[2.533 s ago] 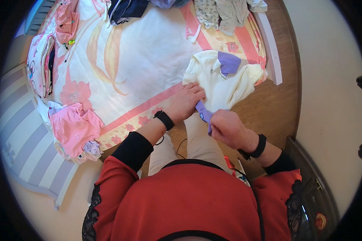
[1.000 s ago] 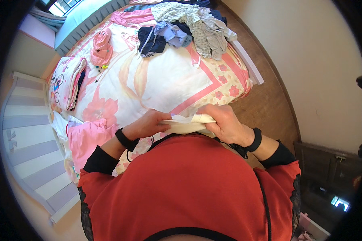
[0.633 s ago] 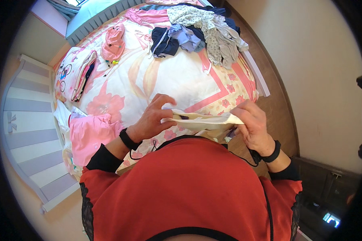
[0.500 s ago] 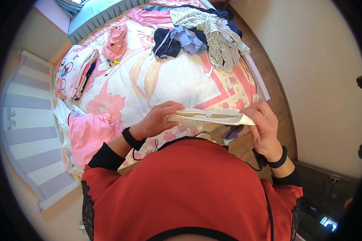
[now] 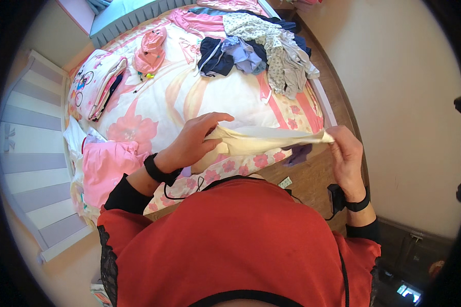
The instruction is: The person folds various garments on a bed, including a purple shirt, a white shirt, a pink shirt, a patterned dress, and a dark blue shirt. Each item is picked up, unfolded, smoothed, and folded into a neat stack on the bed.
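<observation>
where hands stand apart, cream garment between

There on the flowered bed lay a folded stack, close to the striped headboard! A pink garment sprawled nearer, a navy garment touched a lilac bundle farther off, and a dark cabinet stood lower right!

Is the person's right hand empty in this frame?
No, the right hand pinches one end of the cream garment.
</observation>
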Demonstrator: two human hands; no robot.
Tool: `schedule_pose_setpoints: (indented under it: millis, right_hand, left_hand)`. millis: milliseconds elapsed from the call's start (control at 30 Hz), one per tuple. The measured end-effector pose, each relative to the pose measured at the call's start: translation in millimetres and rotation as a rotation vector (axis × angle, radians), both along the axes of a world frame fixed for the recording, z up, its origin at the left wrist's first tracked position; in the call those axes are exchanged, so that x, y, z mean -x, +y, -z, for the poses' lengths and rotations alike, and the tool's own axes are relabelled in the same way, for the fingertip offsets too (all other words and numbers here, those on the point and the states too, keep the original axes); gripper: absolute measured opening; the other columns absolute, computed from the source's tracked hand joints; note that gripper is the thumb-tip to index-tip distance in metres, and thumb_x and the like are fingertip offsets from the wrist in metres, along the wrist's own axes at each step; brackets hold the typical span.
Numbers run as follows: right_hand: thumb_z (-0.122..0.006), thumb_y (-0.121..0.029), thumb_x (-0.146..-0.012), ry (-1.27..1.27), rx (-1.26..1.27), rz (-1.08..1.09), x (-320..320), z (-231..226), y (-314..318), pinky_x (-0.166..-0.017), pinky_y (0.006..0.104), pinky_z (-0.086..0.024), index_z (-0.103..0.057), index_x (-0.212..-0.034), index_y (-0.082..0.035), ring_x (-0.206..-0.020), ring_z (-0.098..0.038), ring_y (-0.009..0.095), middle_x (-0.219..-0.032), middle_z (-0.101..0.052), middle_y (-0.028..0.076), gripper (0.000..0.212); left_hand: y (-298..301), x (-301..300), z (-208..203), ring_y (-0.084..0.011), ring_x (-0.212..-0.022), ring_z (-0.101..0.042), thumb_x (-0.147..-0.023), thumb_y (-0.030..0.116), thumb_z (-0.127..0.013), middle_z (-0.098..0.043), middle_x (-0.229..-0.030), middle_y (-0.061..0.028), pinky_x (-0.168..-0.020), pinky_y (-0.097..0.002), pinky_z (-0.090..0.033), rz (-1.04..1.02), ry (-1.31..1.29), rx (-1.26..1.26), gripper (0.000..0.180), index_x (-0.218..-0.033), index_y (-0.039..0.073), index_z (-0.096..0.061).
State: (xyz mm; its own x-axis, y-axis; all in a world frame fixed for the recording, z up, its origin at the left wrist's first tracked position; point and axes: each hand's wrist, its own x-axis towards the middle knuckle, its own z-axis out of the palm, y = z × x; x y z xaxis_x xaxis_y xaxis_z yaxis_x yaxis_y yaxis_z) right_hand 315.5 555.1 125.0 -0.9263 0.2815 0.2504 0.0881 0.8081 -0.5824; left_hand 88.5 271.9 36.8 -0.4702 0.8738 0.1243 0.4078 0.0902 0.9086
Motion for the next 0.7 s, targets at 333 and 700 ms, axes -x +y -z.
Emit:
schedule_pose_setpoints:
  millis: [333, 700]
  right_hand:
    - [-0.063, -0.023, -0.099, -0.148, 0.492, -0.046, 13.5, 25.2, -3.4, -0.062, 0.0245, -0.047, -0.064, -0.105, -0.003, -0.072, -0.055, 0.005, -0.078, -0.06, -0.002, 0.021]
    - [-0.069, -0.01, -0.075, -0.418, -0.319, -0.143, 35.7, 63.4, 50.8, -0.069, 0.0467, -0.05, -0.064, -0.087, -0.005, -0.08, -0.061, 0.039, -0.082, -0.062, 0.018, 0.015]
  left_hand:
    - [-6.3, 17.8, 64.7, -0.0185, -0.079, -0.06, -0.09, -0.001, -0.052, -0.06, -0.086, -0.0093, -0.071, -0.0292, -0.048, -0.331, -0.197, -0.131, 0.014, -0.101, 0.001, -0.061]
    - [-17.1, 49.7, 6.9, -0.0379, -0.083, -0.063, -0.086, 0.013, -0.069, -0.064, -0.089, -0.0193, -0.073, -0.0416, -0.05, -0.019, 0.293, 0.053, 0.023, -0.105, 0.003, -0.062]
